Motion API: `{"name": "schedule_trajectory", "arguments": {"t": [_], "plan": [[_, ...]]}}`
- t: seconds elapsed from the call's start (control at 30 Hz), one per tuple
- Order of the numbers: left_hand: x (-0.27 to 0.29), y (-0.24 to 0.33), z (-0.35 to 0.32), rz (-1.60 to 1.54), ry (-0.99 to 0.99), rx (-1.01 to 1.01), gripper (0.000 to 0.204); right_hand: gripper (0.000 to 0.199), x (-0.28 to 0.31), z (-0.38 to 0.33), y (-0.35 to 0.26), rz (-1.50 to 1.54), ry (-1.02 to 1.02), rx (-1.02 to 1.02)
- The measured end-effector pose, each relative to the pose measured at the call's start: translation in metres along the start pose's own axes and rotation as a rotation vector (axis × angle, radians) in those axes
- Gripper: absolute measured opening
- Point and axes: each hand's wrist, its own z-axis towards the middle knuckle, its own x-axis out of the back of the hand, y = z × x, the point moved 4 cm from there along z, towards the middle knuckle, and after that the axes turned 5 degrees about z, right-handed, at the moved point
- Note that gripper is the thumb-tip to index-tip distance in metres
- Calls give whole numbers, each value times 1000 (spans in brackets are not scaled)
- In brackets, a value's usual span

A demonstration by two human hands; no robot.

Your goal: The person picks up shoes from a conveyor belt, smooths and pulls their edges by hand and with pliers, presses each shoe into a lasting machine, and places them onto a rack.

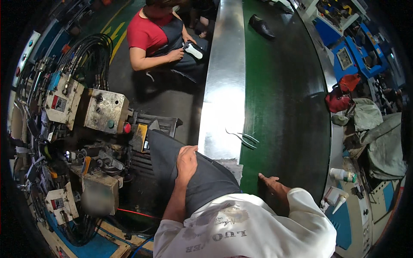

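At the near end of the green surface [279,107], the right hand [272,182] has fingers loosely extended, seemingly empty; the left hand [186,162] curls on the dark apron [165,148], whether gripping cloth I cannot tell. Farther, pincers [239,134] straddle metal strip [223,86] and green surface, where a careless reach could knock them away.

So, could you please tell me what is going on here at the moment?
The wearer's left hand rests on the dark apron. The right hand is at the green belt, fingers extended, with nothing visible in it. Pliers lie across the metal ledge and the belt, apart from both hands. Farther up the belt sits a black shoe. Beyond the ledge, a co-worker in red holds what looks like a white-soled shoe.
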Motion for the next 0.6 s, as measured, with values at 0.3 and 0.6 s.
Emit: {"name": "schedule_trajectory", "arguments": {"t": [0.3,0.6], "plan": [[-1,11,4,-22,20,-1,25,131,-40,109,34,-418,12,-131],[2,7,1,-6,12,-12,26,98,-46,134,32,-519,-93,-13]]}}
